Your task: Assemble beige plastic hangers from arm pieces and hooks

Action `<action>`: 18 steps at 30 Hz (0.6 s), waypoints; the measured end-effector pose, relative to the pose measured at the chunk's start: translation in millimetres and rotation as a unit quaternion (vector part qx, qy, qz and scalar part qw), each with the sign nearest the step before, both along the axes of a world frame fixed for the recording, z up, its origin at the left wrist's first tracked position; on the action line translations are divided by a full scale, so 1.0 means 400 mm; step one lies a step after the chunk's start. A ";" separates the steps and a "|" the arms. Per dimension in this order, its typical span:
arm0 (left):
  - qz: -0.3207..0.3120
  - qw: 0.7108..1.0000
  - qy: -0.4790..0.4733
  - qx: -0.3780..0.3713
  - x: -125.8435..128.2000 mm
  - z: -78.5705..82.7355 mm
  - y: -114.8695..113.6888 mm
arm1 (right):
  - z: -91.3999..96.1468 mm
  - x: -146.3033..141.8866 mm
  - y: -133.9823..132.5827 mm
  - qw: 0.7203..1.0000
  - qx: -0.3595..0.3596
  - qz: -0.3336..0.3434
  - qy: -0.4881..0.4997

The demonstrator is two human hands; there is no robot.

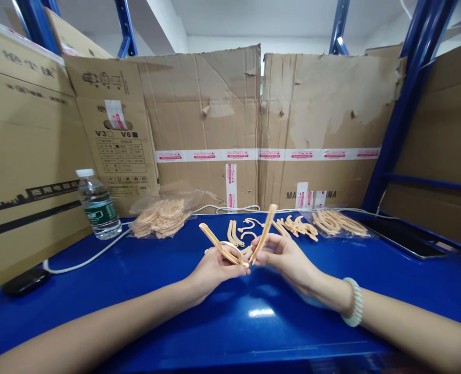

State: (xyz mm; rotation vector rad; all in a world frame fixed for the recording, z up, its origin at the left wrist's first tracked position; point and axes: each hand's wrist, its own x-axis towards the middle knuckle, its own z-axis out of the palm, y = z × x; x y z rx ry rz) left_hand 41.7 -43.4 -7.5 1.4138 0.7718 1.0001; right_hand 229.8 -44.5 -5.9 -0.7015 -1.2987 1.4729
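Observation:
My left hand (pixel 213 270) is closed round a thin peach plastic strip (pixel 218 243) that slants up to the left. My right hand (pixel 282 255) pinches a second peach strip (pixel 264 231) that slants up to the right. The lower ends of the two strips meet between my hands, a little above the blue table (pixel 253 322). A pale bead bracelet (pixel 353 302) sits on my right wrist. Several loose curved peach pieces (pixel 236 232) lie on the table just beyond my hands.
A clear bag of peach pieces (pixel 160 215) lies at the back left, another pile (pixel 333 222) at the back right. A water bottle (pixel 97 205), a white cable (pixel 86 259) and a black device (pixel 25 281) are at the left. A dark tablet (pixel 404 235) lies right. Cardboard boxes (pixel 207 124) wall the back.

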 end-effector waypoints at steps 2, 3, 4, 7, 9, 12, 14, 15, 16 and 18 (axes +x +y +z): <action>0.002 1.000 0.005 0.003 -0.001 0.000 0.000 | 0.001 0.003 0.002 1.000 -0.006 -0.008 -0.003; 0.003 1.000 0.004 0.002 -0.002 0.001 0.000 | 0.002 0.005 0.003 1.000 -0.007 -0.011 -0.008; 0.004 1.000 0.004 0.003 -0.002 0.001 0.000 | 0.003 0.006 0.004 1.000 -0.007 -0.014 -0.015; -0.009 0.999 0.028 0.016 -0.004 0.004 -0.002 | 0.008 0.009 0.005 0.999 0.000 -0.016 -0.035; -0.021 0.998 0.050 0.035 -0.004 0.007 -0.005 | 0.011 0.010 0.004 0.999 0.005 -0.007 -0.045; -0.011 0.998 0.052 0.040 -0.004 0.009 -0.008 | 0.015 0.011 0.002 0.998 0.018 0.024 -0.060; -0.005 0.999 0.044 0.023 -0.004 0.010 -0.009 | 0.017 0.012 0.001 0.996 0.030 0.041 -0.069; -0.005 0.999 0.041 0.016 -0.003 0.010 -0.010 | 0.017 0.012 0.000 0.996 0.035 0.046 -0.072; -0.005 0.999 0.040 0.013 -0.003 0.011 -0.010 | 0.017 0.012 0.000 0.995 0.039 0.049 -0.074; -0.004 0.999 0.036 0.012 -0.003 0.012 -0.012 | 0.017 0.011 -0.001 0.995 0.045 0.053 -0.073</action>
